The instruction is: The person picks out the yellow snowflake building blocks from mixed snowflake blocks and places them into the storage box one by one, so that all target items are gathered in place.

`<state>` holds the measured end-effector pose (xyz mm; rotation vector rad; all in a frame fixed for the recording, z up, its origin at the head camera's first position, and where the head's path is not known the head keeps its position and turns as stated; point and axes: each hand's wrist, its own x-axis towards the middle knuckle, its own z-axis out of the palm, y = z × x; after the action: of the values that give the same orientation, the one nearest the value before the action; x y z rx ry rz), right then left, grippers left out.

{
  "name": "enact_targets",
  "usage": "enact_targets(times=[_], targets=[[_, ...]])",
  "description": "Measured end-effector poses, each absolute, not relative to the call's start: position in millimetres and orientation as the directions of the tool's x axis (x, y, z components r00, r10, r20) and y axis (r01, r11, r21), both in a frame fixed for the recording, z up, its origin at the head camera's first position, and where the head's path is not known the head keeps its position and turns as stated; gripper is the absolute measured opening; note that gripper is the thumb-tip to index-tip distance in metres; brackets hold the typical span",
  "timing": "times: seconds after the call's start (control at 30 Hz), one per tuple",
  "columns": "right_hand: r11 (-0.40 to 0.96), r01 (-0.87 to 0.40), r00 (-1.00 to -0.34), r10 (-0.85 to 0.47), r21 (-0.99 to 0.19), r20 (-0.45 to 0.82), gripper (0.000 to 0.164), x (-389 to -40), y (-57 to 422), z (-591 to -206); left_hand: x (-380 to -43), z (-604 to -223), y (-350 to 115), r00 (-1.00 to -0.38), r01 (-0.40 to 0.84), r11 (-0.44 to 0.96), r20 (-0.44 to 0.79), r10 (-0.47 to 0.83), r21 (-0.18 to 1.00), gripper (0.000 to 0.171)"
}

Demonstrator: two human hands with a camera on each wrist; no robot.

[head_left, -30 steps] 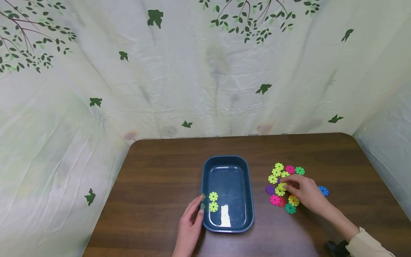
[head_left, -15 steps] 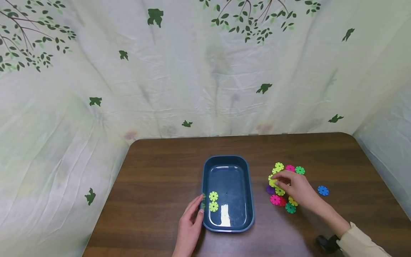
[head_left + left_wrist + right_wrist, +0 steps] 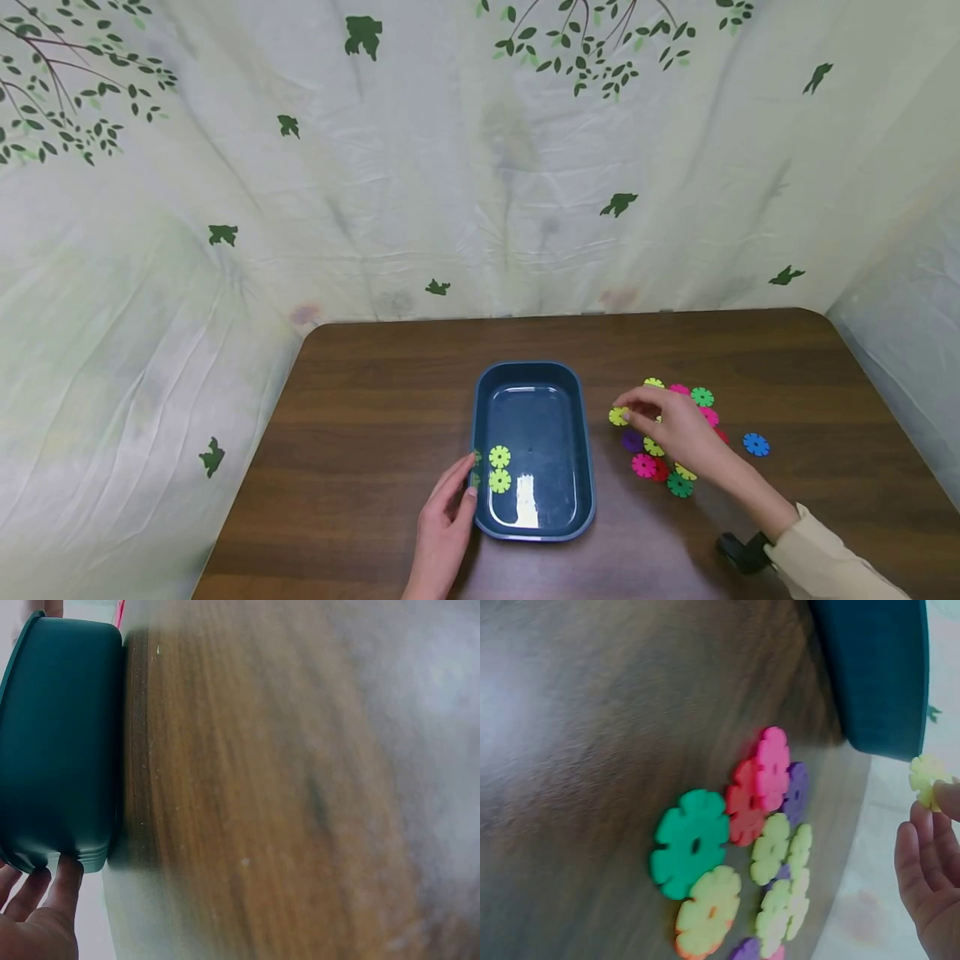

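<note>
Right hand [image 3: 678, 425] pinches yellow flower piece [image 3: 617, 416]; left hand [image 3: 444, 527], fingers extended, touches side of blue tray [image 3: 543, 450].

white glare on tray [image 3: 551, 450]; soft shadow beside right forearm [image 3: 750, 492]; left wrist view: table [image 3: 262, 825] blurred, hazy.

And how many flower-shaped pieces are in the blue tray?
2. One yellow-green piece lies toward the left of the tray; the second piece lies just below it in the head view. Green marks beside them look like reflections; none seems hidden.
</note>
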<state>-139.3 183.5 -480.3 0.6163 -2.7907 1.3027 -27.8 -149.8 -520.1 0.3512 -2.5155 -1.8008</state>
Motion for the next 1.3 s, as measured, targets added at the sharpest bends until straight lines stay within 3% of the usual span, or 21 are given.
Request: enact_targets(times=[0.8,1.3], targets=[[0.593,-0.324,-0.920,-0.378,-0.737,0.100,0.026,-151,150,-455,-29,-519,-150,-0.977,-0.158,0.317,-0.101,-0.189,0.935,0.042],[0.601,-0.359,-0.871,-0.490,-0.714,0.025,0.022,-160,130,-439,-27,-522,-152,-0.982,-0.118,0.303,-0.066,-0.177,0.946,0.043]])
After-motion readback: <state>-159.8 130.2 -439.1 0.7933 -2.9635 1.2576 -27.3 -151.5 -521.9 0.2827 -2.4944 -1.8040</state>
